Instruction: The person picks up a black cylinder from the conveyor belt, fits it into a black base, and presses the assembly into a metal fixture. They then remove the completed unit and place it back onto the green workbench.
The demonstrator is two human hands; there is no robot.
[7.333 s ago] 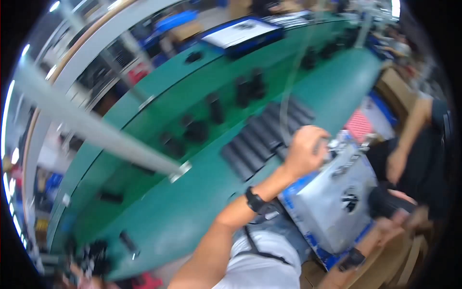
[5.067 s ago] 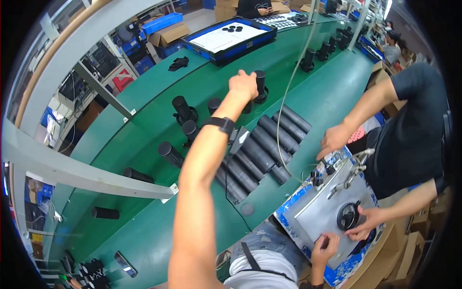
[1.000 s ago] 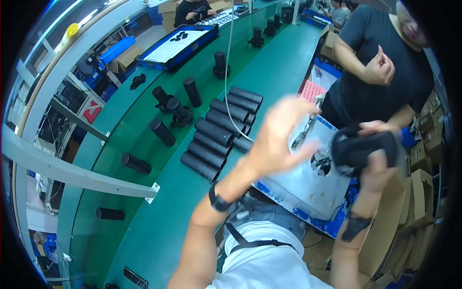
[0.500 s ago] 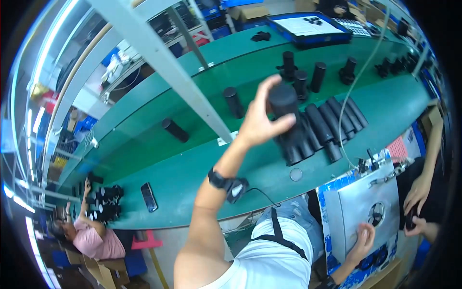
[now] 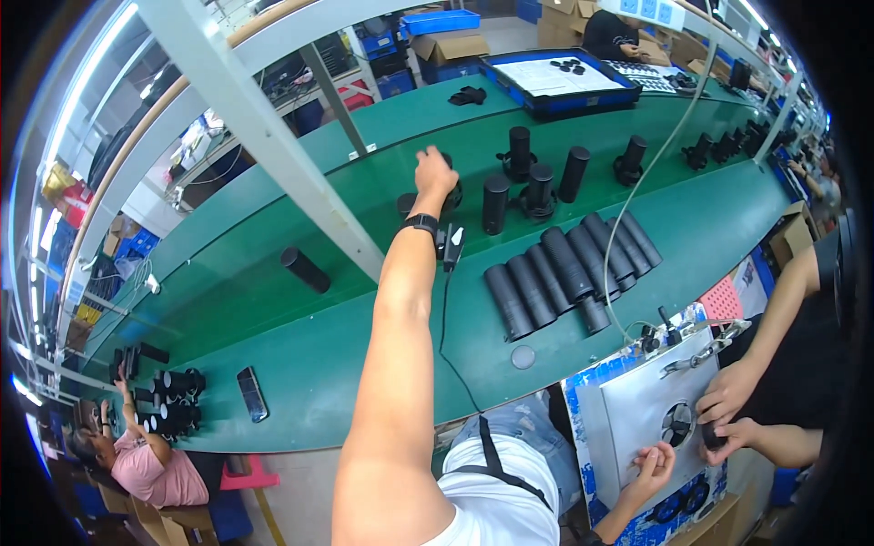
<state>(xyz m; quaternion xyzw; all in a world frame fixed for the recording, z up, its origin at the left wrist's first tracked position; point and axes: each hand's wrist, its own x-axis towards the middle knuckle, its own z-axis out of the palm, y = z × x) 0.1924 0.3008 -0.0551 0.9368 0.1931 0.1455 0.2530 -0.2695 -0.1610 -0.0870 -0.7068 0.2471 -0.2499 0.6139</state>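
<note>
A: Supporting surface?
B: Green bench (image 5: 309, 373), bearing a row of black cylinders (image 5: 566, 264).
A: Around that row?
B: Grey disc (image 5: 523, 356), just beside it; phone (image 5: 252, 394), well to its left.

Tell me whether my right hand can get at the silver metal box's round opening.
Probably yes: your right hand is close beside the round opening, with nothing visible between them, though the co-worker's hands are near its right side.
</note>
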